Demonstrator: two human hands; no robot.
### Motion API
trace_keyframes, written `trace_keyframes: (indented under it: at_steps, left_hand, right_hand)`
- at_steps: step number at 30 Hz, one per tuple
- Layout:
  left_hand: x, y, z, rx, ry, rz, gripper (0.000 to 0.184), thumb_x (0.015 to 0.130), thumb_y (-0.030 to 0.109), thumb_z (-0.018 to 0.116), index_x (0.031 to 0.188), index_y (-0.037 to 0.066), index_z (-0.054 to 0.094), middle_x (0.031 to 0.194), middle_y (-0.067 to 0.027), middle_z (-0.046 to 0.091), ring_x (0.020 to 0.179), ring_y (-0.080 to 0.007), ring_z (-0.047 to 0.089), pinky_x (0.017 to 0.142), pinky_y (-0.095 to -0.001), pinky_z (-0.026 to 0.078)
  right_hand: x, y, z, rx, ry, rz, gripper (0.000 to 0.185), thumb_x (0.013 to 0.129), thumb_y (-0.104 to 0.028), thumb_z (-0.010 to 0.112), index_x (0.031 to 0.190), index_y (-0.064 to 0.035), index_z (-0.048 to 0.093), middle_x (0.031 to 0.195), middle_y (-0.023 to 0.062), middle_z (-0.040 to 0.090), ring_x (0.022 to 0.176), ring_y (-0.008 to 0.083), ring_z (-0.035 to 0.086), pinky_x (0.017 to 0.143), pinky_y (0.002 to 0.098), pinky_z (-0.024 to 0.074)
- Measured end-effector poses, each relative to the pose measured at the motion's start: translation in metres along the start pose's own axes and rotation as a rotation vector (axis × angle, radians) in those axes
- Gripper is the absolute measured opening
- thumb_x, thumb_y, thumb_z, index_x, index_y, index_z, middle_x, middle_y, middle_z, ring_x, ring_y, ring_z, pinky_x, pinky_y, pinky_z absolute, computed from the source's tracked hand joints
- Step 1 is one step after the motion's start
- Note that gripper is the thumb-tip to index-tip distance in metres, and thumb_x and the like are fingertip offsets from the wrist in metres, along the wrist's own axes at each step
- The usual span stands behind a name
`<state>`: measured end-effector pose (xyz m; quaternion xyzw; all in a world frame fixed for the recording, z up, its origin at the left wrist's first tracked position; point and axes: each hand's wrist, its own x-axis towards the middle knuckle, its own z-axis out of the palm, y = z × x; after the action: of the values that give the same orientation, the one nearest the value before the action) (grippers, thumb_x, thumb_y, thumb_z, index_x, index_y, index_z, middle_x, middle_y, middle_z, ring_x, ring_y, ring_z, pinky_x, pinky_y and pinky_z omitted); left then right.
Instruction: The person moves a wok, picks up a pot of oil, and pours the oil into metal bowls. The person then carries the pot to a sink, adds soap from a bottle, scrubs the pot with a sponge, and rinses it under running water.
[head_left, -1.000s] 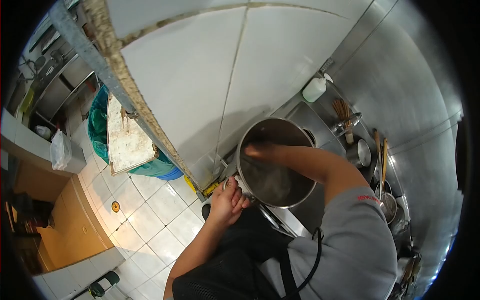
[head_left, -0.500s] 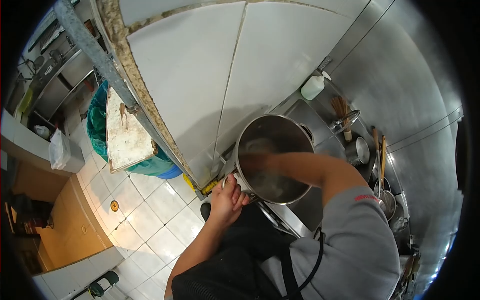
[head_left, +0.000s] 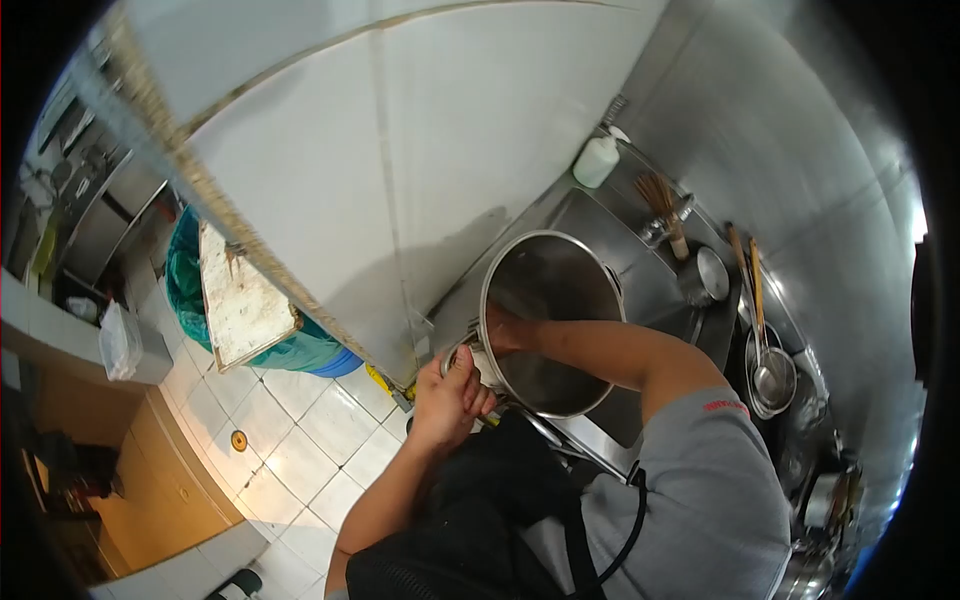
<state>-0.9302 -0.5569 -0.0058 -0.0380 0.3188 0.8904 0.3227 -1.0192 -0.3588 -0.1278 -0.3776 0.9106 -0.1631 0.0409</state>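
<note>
A large, deep metal pot (head_left: 560,275) stands tilted over the steel counter, its mouth facing me. My left hand (head_left: 456,398) is wrapped round the handle on the pot's near left side. Inside the pot, my right hand (head_left: 503,330) lies against the left inner wall. Its fingers are dark and mostly hidden, so whether it holds something cannot be made out. The pot's bottom is in shadow.
Behind the pot are a soap pump bottle (head_left: 597,160), a bamboo brush (head_left: 664,212) and a small metal pot (head_left: 704,276). Ladles and strainers (head_left: 771,380) lie at the right. A green-lined bin (head_left: 185,270) with a board on it stands on the left floor.
The view has shifted, bringing more of the counter's right side into sight. My right hand has moved along the inside of the pot, now at its left wall. My left hand keeps its grip.
</note>
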Motion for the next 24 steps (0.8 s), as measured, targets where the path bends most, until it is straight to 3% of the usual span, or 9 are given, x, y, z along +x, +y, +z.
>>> trace_keyframes:
  at_steps: [1, 4, 6, 13, 15, 17, 19, 22, 24]
  left_hand:
    - [0.0, 0.002, 0.008, 0.111, -0.034, 0.021, 0.033, 0.1, 0.034, 0.047, 0.076, 0.012, 0.042, 0.047, 0.0022, 0.032, 0.036, -0.0094, 0.027, 0.046, -0.0297, 0.036]
    - [0.0, -0.006, 0.038, 0.318, -0.086, 0.05, 0.028, 0.098, 0.029, 0.052, 0.081, 0.008, 0.046, 0.049, 0.0009, 0.037, 0.037, -0.0097, 0.032, 0.042, -0.0291, 0.035]
    - [0.003, -0.021, 0.054, 0.458, -0.089, 0.058, 0.026, 0.097, 0.025, 0.055, 0.083, 0.005, 0.048, 0.05, 0.0001, 0.04, 0.038, -0.0097, 0.035, 0.04, -0.0288, 0.034]
    - [0.017, -0.057, 0.092, 0.684, -0.059, 0.096, 0.025, 0.094, 0.024, 0.061, 0.087, 0.002, 0.053, 0.05, 0.0011, 0.04, 0.038, -0.0081, 0.034, 0.039, -0.0269, 0.033]
    - [0.021, -0.062, 0.096, 0.78, 0.003, 0.166, 0.026, 0.094, 0.025, 0.061, 0.086, 0.001, 0.053, 0.049, 0.0012, 0.04, 0.038, -0.0078, 0.034, 0.038, -0.0259, 0.032]
    - [0.021, -0.072, 0.1, 0.827, 0.043, 0.175, 0.025, 0.093, 0.023, 0.062, 0.085, 0.001, 0.054, 0.05, 0.0006, 0.043, 0.038, -0.0073, 0.035, 0.038, -0.0253, 0.031]
    - [0.018, -0.082, 0.094, 0.91, 0.098, 0.224, 0.023, 0.092, 0.02, 0.063, 0.083, 0.001, 0.055, 0.051, 0.0001, 0.045, 0.04, -0.007, 0.037, 0.038, -0.0243, 0.031]
    - [0.024, -0.088, 0.08, 1.009, 0.098, 0.272, 0.021, 0.092, 0.017, 0.064, 0.082, 0.001, 0.054, 0.053, 0.0, 0.046, 0.041, -0.0069, 0.039, 0.039, -0.0241, 0.031]
    - [0.025, -0.089, 0.081, 1.0, 0.111, 0.245, 0.021, 0.092, 0.017, 0.064, 0.081, 0.001, 0.054, 0.053, -0.0001, 0.046, 0.041, -0.0071, 0.039, 0.039, -0.0239, 0.031]
  right_hand:
    - [-0.007, -0.017, -0.018, 0.002, 0.019, 0.016, 0.041, 0.077, -0.02, 0.067, 0.114, -0.0047, 0.059, 0.105, 0.0129, 0.061, 0.105, 0.0279, 0.057, 0.094, 0.0402, 0.0429]
    - [-0.028, -0.023, -0.031, 1.012, 0.244, 0.368, 0.032, 0.079, -0.021, 0.066, 0.106, -0.0051, 0.06, 0.098, 0.011, 0.061, 0.1, 0.0276, 0.059, 0.087, 0.0399, 0.0464]
    - [-0.044, 0.006, 0.032, 1.47, -0.111, 0.476, 0.023, 0.086, -0.025, 0.061, 0.098, -0.0056, 0.059, 0.089, 0.0082, 0.062, 0.087, 0.0262, 0.062, 0.078, 0.0365, 0.0495]
    - [-0.084, -0.083, -0.035, 2.004, 0.238, 0.491, 0.023, 0.094, -0.027, 0.051, 0.096, -0.0061, 0.06, 0.082, 0.0064, 0.063, 0.077, 0.0228, 0.062, 0.07, 0.0342, 0.0505]
    - [-0.085, -0.081, -0.004, 1.638, 0.459, 0.35, 0.029, 0.094, -0.033, 0.049, 0.098, -0.007, 0.061, 0.084, 0.0101, 0.063, 0.082, 0.0253, 0.062, 0.078, 0.0413, 0.0505]
    - [-0.08, 0.001, 0.124, 0.636, 0.429, -0.042, 0.033, 0.089, -0.035, 0.053, 0.105, -0.0069, 0.063, 0.102, 0.0139, 0.063, 0.103, 0.0295, 0.057, 0.093, 0.0462, 0.0434]
    - [-0.137, 0.009, 0.032, -0.223, 0.289, 0.218, 0.039, 0.084, -0.036, 0.055, 0.111, -0.0091, 0.063, 0.12, 0.0137, 0.057, 0.12, 0.0322, 0.046, 0.103, 0.0477, 0.0343]
    - [-0.127, 0.021, 0.037, -0.176, 0.581, 0.228, 0.043, 0.082, -0.039, 0.055, 0.114, -0.0104, 0.063, 0.128, 0.0123, 0.052, 0.125, 0.0316, 0.042, 0.104, 0.0475, 0.0344]
    - [-0.118, -0.015, 0.027, -0.118, 0.221, 0.182, 0.038, 0.087, -0.037, 0.054, 0.113, -0.0096, 0.063, 0.12, 0.0141, 0.057, 0.117, 0.0311, 0.05, 0.101, 0.0466, 0.038]
